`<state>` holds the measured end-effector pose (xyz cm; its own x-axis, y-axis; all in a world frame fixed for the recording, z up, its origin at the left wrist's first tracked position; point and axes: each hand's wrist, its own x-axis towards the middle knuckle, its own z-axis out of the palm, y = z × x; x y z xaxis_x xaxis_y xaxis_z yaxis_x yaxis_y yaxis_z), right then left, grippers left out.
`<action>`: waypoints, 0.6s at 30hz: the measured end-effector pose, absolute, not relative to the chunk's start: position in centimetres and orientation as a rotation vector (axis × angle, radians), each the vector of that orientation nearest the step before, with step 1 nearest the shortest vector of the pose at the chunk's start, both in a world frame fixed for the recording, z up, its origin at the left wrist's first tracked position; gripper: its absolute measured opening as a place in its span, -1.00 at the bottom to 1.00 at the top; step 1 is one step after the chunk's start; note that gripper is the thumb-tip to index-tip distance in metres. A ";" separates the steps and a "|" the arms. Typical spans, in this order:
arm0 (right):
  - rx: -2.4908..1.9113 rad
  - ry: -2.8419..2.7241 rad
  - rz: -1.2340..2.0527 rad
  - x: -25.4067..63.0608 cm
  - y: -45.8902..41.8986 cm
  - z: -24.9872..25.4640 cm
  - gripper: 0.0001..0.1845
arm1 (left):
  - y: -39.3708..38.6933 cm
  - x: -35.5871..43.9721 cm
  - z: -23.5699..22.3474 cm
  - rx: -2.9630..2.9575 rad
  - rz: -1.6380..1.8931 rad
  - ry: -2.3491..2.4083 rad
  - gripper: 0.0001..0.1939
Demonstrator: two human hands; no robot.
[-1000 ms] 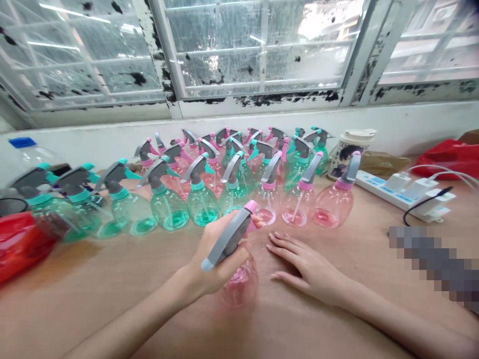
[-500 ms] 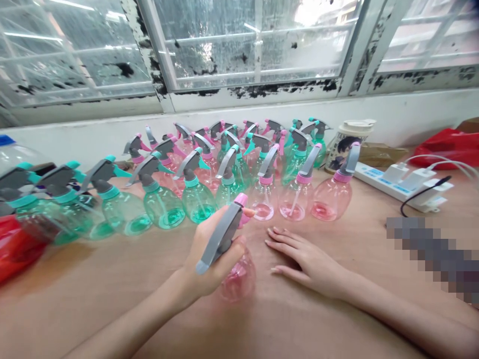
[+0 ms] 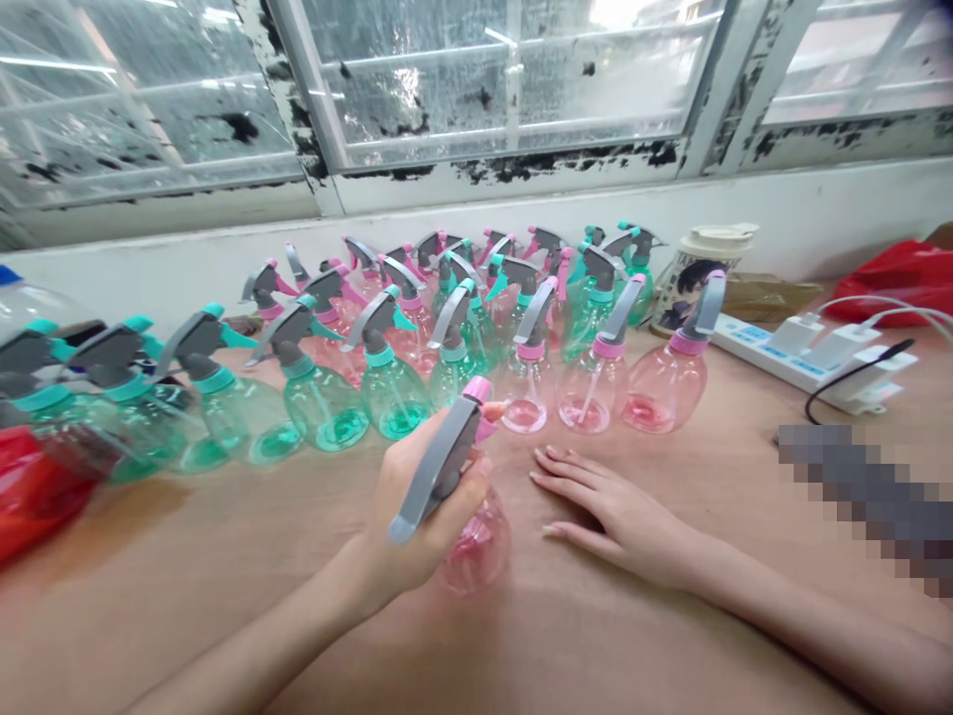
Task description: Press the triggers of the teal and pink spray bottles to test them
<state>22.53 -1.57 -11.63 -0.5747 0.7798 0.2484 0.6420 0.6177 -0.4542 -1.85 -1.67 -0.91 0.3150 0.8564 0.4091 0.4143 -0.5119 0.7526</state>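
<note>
My left hand (image 3: 424, 497) is wrapped round the neck of a pink spray bottle (image 3: 480, 546) with a grey and pink trigger head. The bottle is slightly tilted, its clear pink body showing below my fingers; whether its base touches the table cannot be made out. To its right, my right hand (image 3: 603, 506) lies flat on the tabletop with fingers stretched out, holding nothing. Just beyond my hands stands a front row of spray bottles, from a green bottle (image 3: 328, 407) on the left side to a pink bottle (image 3: 665, 382) at the right end.
Behind that row stand several more pink and green spray bottles (image 3: 596, 313). A lidded paper cup (image 3: 696, 273), a white power strip (image 3: 789, 367) with plugs and a red bag (image 3: 893, 283) are at the right. Another red plastic bag (image 3: 37, 497) lies at the left edge.
The camera view has shifted slightly. Both hands keep nearly the same pose, the left still round the pink spray bottle and the right flat on the table.
</note>
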 end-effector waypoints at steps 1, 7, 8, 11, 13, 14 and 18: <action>-1.127 -2.416 0.442 22.5 -1.6 -11.7 -0.39 | -1.7 -1.9 -1.0 2.060 1.114 1.130 -0.84; -1.134 -2.432 0.421 22.5 -1.5 -11.7 -0.39 | -1.6 -1.9 -1.0 2.020 1.132 1.098 -0.67; -1.139 -2.438 0.416 22.5 -1.5 -11.7 -0.39 | -1.6 -1.8 -0.9 2.015 1.132 1.077 -0.66; -1.146 -2.444 0.420 22.6 -1.5 -11.6 -0.38 | -1.6 -1.7 -0.7 2.017 1.126 1.035 -0.67; -1.143 -2.438 0.431 22.6 -1.5 -11.6 -0.38 | -1.6 -1.6 -0.5 2.023 1.119 1.046 -0.70; -1.141 -2.437 0.435 22.6 -1.5 -11.6 -0.38 | -1.6 -1.7 -0.5 2.026 1.104 1.053 -0.73; -1.150 -2.455 0.426 22.5 -1.5 -11.6 -0.38 | -1.5 -2.1 -0.3 2.084 1.066 0.987 -0.88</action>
